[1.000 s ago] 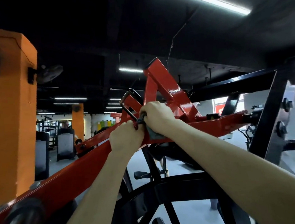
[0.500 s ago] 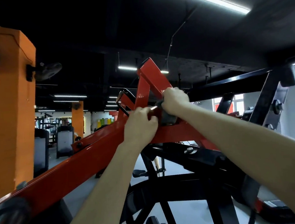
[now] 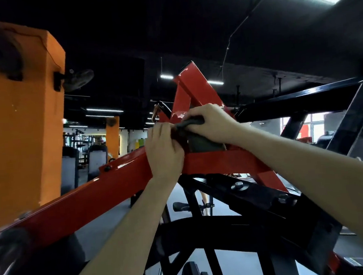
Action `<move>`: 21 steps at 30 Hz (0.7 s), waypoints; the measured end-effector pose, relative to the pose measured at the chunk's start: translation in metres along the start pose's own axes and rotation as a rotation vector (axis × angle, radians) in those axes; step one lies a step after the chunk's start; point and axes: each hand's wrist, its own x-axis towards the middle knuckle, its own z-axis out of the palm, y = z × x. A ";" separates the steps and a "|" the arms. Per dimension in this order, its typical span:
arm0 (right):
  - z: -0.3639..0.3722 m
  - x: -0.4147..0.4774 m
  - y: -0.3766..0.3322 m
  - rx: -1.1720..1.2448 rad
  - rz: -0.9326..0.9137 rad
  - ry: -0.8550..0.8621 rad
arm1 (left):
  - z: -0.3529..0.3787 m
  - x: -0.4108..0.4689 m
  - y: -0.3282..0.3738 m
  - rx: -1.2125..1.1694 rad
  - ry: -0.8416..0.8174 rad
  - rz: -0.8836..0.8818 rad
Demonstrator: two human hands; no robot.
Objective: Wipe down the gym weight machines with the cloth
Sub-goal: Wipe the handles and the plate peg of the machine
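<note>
A red steel weight machine arm (image 3: 98, 193) rises from lower left to a triangular joint (image 3: 196, 88) at the centre. A dark grey cloth (image 3: 200, 144) lies against the joint where the red beams meet. My right hand (image 3: 212, 122) grips the top of the cloth and presses it on the metal. My left hand (image 3: 164, 149) holds the cloth's left edge with curled fingers, its heel on the red arm. Most of the cloth is hidden under both hands.
Black frame bars (image 3: 299, 102) of the machine run to the right, and a curved black part (image 3: 205, 228) sits below. An orange pillar (image 3: 22, 119) stands close on the left. A chrome sleeve (image 3: 3, 259) is at bottom left. More machines (image 3: 95, 159) stand far back.
Both hands slid up the red arm from the lower beam to the triangular joint. Between half a second ago and now, they stay at the joint and the left hand closes in on the cloth.
</note>
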 end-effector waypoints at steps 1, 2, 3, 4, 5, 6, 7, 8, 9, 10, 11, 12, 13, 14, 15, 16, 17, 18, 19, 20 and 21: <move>0.006 0.001 -0.009 0.038 -0.031 -0.040 | -0.006 -0.006 -0.009 0.069 0.039 -0.023; 0.014 0.002 -0.018 0.048 -0.042 -0.098 | -0.012 -0.012 -0.016 0.121 0.059 -0.032; 0.026 0.005 -0.026 0.028 -0.047 -0.168 | -0.018 -0.017 -0.021 0.154 0.060 -0.027; 0.038 0.008 -0.034 -0.024 -0.053 -0.234 | -0.023 -0.022 -0.024 0.172 0.048 -0.024; 0.048 0.010 -0.040 -0.074 -0.062 -0.275 | -0.026 -0.025 -0.027 0.174 0.030 -0.036; 0.053 0.013 -0.045 -0.120 -0.067 -0.285 | -0.030 -0.026 -0.029 0.168 0.013 -0.056; 0.056 0.015 -0.049 -0.152 -0.075 -0.275 | -0.034 -0.025 -0.032 0.164 -0.004 -0.079; 0.057 0.014 -0.052 -0.193 -0.103 -0.250 | -0.039 -0.024 -0.035 0.163 -0.015 -0.095; 0.058 0.010 -0.053 -0.253 -0.155 -0.220 | -0.043 -0.022 -0.038 0.167 -0.019 -0.098; 0.059 0.004 -0.053 -0.341 -0.220 -0.197 | -0.047 -0.021 -0.040 0.179 -0.023 -0.095; 0.060 -0.003 -0.053 -0.453 -0.280 -0.187 | -0.050 -0.020 -0.041 0.192 -0.026 -0.095; 0.063 -0.010 -0.053 -0.563 -0.333 -0.186 | -0.052 -0.021 -0.042 0.201 -0.028 -0.097; 0.068 -0.016 -0.052 -0.654 -0.374 -0.187 | -0.052 -0.022 -0.042 0.199 -0.027 -0.098; 0.074 -0.023 -0.052 -0.725 -0.419 -0.180 | -0.053 -0.026 -0.042 0.187 -0.022 -0.099; 0.080 -0.030 -0.053 -0.791 -0.479 -0.163 | -0.053 -0.030 -0.042 0.174 -0.018 -0.096; 0.086 -0.034 -0.051 -0.859 -0.547 -0.130 | -0.052 -0.034 -0.042 0.169 -0.014 -0.084; 0.094 -0.038 -0.051 -0.911 -0.608 -0.101 | -0.053 -0.039 -0.042 0.179 -0.010 -0.062; 0.100 -0.042 -0.050 -0.959 -0.652 -0.091 | -0.055 -0.043 -0.043 0.195 -0.007 -0.031; 0.107 -0.046 -0.050 -0.994 -0.689 -0.079 | -0.057 -0.048 -0.044 0.204 -0.006 -0.002; 0.111 -0.049 -0.048 -1.014 -0.713 -0.087 | -0.060 -0.051 -0.045 0.200 -0.004 0.011; 0.111 -0.051 -0.047 -1.018 -0.726 -0.080 | -0.063 -0.054 -0.045 0.183 -0.004 0.011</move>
